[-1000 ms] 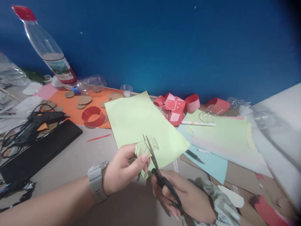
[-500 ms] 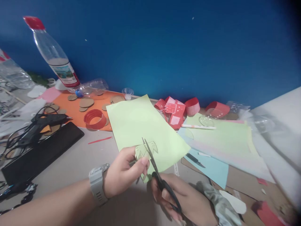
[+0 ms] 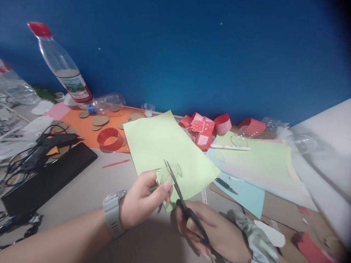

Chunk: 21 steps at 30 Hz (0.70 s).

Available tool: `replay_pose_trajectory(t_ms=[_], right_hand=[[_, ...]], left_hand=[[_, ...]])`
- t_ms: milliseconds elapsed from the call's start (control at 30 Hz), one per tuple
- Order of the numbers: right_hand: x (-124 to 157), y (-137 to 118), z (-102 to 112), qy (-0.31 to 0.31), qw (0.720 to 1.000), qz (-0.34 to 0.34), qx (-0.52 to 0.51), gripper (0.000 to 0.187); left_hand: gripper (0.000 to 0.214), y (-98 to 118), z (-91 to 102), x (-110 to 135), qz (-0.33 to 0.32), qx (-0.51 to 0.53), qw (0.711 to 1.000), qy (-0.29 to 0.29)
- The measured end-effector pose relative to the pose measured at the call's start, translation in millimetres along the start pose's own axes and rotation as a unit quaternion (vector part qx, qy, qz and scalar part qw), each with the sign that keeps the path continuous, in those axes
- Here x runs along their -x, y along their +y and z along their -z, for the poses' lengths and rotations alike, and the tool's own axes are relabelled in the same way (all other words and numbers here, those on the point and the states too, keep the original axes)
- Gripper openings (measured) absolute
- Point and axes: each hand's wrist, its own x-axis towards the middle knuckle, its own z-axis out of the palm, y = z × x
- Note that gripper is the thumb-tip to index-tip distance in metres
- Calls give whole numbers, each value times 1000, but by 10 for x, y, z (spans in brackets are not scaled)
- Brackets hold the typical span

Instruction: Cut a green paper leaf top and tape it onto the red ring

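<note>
My left hand, with a grey watch on the wrist, pinches a small light-green paper cutout between thumb and fingers. My right hand is closed round the handles of black scissors, whose blades reach up across the cutout. Both are held just above a light-green paper sheet that lies on the table.
A black glue gun with its cable rests on a black slab at the left. Plastic bottles, an orange sheet with cardboard discs and a red ring lie behind. Red paper pieces, a pen and stacked coloured sheets fill the right.
Both hands hold their places; the scissor blades have shifted slightly on the cutout, and the view has drifted a little.
</note>
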Motion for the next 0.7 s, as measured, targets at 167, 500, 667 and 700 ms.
replay_pose_trajectory(t_ms=[167, 500, 667, 700], right_hand=[[-6, 22, 11, -6, 1000, 1, 5, 52], [14, -18, -8, -1, 1000, -17, 24, 54], [14, -36, -14, 1, 1000, -15, 21, 51], [13, -34, -13, -1, 1000, -14, 18, 52]], left_hand=[[42, 2, -4, 4, 0, 3, 1000, 6], [44, 4, 4, 5, -1, -3, 1000, -4], [44, -1, 23, 2, -2, 5, 1000, -16], [44, -4, 28, 4, 1, 7, 1000, -19]])
